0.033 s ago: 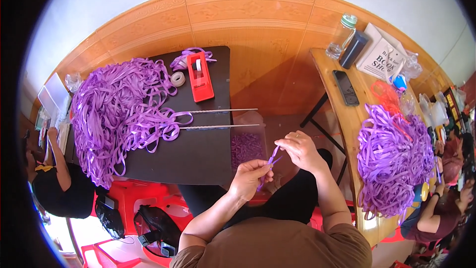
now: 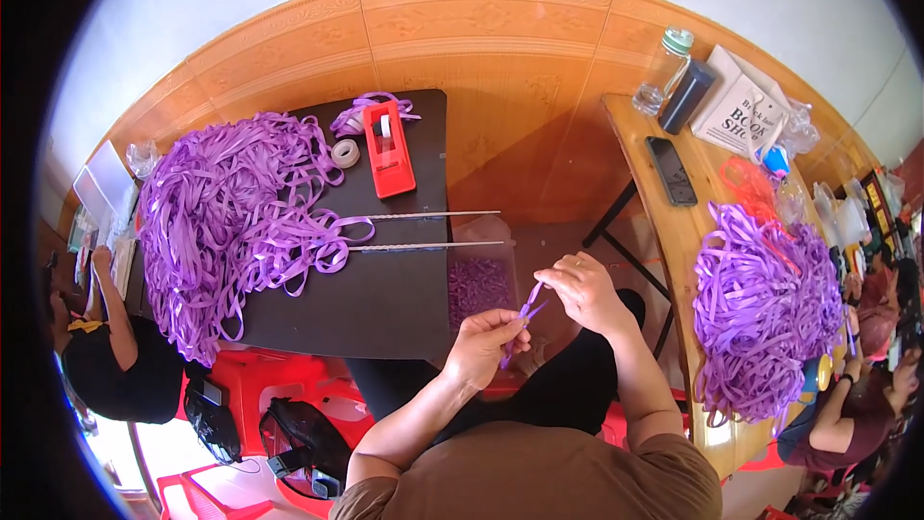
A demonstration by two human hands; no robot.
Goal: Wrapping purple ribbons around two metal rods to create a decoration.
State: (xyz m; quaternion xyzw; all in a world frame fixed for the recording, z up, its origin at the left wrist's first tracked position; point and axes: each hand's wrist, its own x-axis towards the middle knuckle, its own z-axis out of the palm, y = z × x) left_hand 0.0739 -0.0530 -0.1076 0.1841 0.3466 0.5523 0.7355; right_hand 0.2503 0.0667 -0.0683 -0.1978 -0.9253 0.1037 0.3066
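Observation:
A short length of purple ribbon (image 2: 527,310) is stretched between my two hands, above my lap. My left hand (image 2: 486,347) pinches its lower part between thumb and fingers, and a pointed end sticks out beside the fingertips. Higher and to the right, my right hand (image 2: 581,293) is closed on the upper end with thumb and forefinger. Left of my hands, a big tangled heap of purple ribbon (image 2: 226,202) covers much of the dark table (image 2: 385,299). Two thin metal rods (image 2: 438,246) jut past that table's right edge, with ribbon loops around their left parts.
A red tape dispenser (image 2: 391,164) and a tape roll (image 2: 345,153) sit on the dark table. Below its edge, a clear bin (image 2: 481,284) holds purple pieces. The wooden table (image 2: 640,149) bears another ribbon heap (image 2: 765,313), a phone (image 2: 671,171) and bottles. People sit at both sides.

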